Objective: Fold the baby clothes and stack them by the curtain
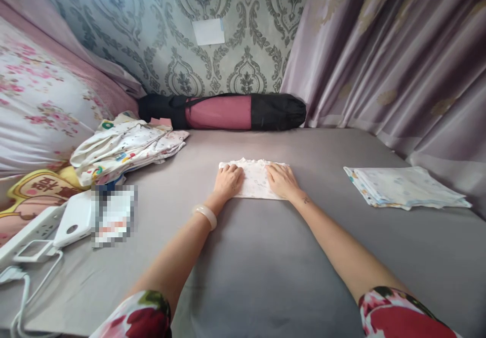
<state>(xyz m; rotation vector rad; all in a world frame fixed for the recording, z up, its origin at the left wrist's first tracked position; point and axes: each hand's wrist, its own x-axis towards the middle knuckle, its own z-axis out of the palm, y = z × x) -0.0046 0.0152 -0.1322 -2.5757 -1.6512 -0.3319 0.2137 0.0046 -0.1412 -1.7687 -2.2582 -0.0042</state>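
Folded cloth (256, 181): flat on the gray sheet (281, 267), clock's middle.
Left hand (229, 180): on the cloth's 9 o'clock end, fingers bent; can't tell if it grips.
Right hand (281, 180): on the 3 o'clock end, bent too; can't tell either.
Cloth stack (406, 188): well apart, 3 o'clock.

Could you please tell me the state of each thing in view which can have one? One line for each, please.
Printed white cloth: folded, lying flat
Left hand: palm down on the cloth
Right hand: palm down on the cloth
Clothes pile: loosely heaped
Cloth stack: layered, lying flat
Long bag: lying lengthwise
Curtain at right: hanging in folds
Bracelet: worn
Pixelated item: cannot tell
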